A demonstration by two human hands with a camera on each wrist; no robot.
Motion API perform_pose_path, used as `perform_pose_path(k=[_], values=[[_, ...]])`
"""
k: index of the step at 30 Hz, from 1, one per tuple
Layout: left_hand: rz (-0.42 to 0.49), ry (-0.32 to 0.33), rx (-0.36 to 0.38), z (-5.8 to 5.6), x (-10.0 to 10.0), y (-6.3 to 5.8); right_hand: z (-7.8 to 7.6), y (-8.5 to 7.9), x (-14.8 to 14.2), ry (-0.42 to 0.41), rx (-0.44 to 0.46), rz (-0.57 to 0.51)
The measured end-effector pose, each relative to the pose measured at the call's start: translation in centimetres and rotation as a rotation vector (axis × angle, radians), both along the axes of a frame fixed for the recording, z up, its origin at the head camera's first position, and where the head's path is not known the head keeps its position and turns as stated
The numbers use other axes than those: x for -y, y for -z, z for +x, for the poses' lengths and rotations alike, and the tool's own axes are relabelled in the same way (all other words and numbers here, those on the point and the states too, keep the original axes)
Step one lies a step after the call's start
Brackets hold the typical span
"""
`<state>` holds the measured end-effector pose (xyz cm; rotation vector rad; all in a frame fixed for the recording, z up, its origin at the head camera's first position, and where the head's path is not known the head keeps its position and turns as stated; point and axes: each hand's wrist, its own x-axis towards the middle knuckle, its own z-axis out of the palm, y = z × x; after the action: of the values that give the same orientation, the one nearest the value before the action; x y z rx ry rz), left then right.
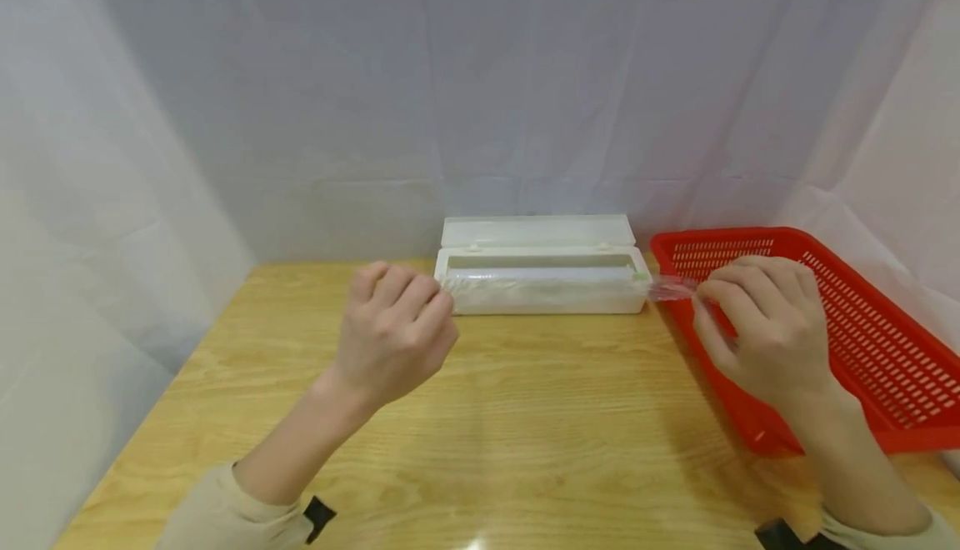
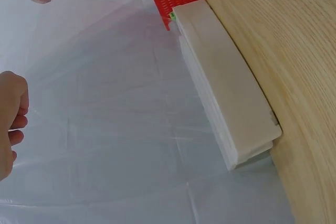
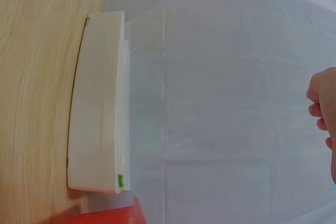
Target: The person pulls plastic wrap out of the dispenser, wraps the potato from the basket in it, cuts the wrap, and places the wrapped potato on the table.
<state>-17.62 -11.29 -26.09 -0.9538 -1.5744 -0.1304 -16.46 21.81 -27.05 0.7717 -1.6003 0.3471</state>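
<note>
My left hand [image 1: 397, 325] is curled into a fist and grips one end of a sheet of clear plastic wrap [image 1: 672, 287]. The other end is pinched between the thumb and fingers of my right hand [image 1: 768, 329]. Between them the film hangs in the air, bunched by the right hand and hard to make out elsewhere. Behind it stands a white plastic wrap box [image 1: 547, 303], its lid [image 1: 536, 232] tipped back and a roll [image 1: 540, 273] inside. A small green part [image 3: 121, 181] shows at the box's right end. The left wrist view also catches the curled left hand [image 2: 11, 124].
A red perforated basket [image 1: 892, 329] stands to the right, beneath and behind my right hand. The wooden table [image 1: 480, 425] runs up to white sheeting [image 1: 480, 100] at the back and sides. The box sits near the table's far edge.
</note>
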Motion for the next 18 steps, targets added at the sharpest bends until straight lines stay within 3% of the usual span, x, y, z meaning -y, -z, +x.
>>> perform_pose_path(k=[11, 18], values=[[-0.119, 0.046, 0.043, 0.2, 0.6, 0.9, 0.9, 0.6, 0.0, -0.047, 0.078, 0.134], [-0.299, 0.052, 0.144, 0.1, 0.8, 1.9, 0.7, 2.4, -0.9, -0.053, 0.183, 0.255]])
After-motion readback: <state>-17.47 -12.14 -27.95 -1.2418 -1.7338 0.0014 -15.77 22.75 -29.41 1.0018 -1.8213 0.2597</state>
